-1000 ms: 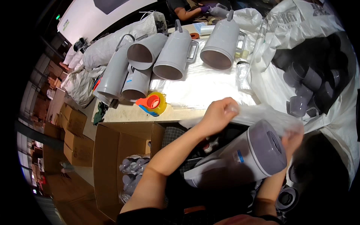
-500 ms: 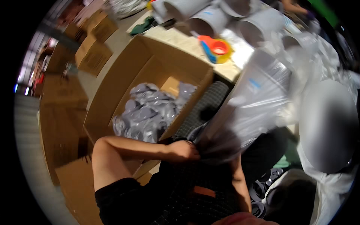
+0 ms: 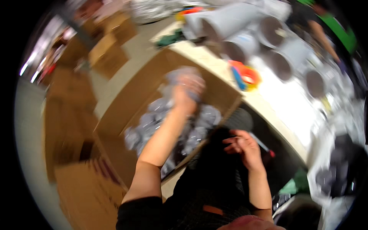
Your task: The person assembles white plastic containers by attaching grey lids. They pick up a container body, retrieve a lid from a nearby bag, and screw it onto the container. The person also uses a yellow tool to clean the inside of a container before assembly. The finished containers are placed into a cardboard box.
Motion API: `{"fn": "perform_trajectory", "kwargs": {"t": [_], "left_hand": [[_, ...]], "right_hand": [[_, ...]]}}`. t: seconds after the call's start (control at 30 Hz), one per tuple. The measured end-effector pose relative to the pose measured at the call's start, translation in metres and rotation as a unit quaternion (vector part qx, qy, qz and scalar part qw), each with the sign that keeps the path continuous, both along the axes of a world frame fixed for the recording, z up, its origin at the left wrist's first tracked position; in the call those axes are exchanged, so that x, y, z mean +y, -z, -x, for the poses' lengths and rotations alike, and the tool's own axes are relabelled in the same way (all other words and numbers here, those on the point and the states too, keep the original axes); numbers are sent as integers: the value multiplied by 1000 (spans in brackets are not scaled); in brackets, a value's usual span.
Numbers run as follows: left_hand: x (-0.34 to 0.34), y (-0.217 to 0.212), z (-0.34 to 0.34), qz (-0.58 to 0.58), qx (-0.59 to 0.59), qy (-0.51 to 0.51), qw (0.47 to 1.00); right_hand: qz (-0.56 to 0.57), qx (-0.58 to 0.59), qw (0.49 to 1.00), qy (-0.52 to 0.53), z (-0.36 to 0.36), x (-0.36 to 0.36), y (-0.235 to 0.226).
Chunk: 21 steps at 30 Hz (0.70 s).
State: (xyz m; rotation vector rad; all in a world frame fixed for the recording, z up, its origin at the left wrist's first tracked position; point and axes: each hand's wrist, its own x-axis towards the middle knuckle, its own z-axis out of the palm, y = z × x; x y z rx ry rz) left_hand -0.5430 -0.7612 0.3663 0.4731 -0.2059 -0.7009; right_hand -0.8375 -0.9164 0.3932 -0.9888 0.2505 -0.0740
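My left hand (image 3: 188, 90) reaches into the far part of an open cardboard box (image 3: 132, 86). Its fingers curl around a grey plastic-wrapped part (image 3: 172, 78), blurred by motion, whose shape I cannot make out. Below that hand, several grey parts in clear plastic (image 3: 155, 120) fill the middle of the box. Over my lap, just right of the box, my right hand (image 3: 245, 147) hangs with its fingers apart and nothing in them.
A table (image 3: 291, 115) runs along the right, bearing several grey tubes (image 3: 281, 61) and an orange-and-yellow tape dispenser (image 3: 247, 76). More cardboard boxes (image 3: 109, 55) stand at left. Another person (image 3: 324, 36) is at the far right. A white sack with dark parts (image 3: 333, 176) stands at lower right.
The large plastic-wrapped grey piece has left my lap. My left hand has moved from my lap up into the box, and my right hand has come into view. The view has shifted.
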Motion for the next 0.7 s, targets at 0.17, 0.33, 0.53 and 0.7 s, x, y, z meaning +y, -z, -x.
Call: {"fn": "perform_trajectory", "kwargs": {"t": [0.17,0.33,0.53,0.7], "left_hand": [[-57,103,-77,-84,210,-301,926],[-58,263,-59,-240,283,-286,883],[-69,164,-54,-579,-161,-426,677],[-145,-24,-105,-499,-486,-448,560]], "right_hand": [[35,245,948,198,133,5,55],[-24,301,905,300,168,19,50],[11,290,927,236,139,17,85],[38,254,949,184,106,20,92]]}}
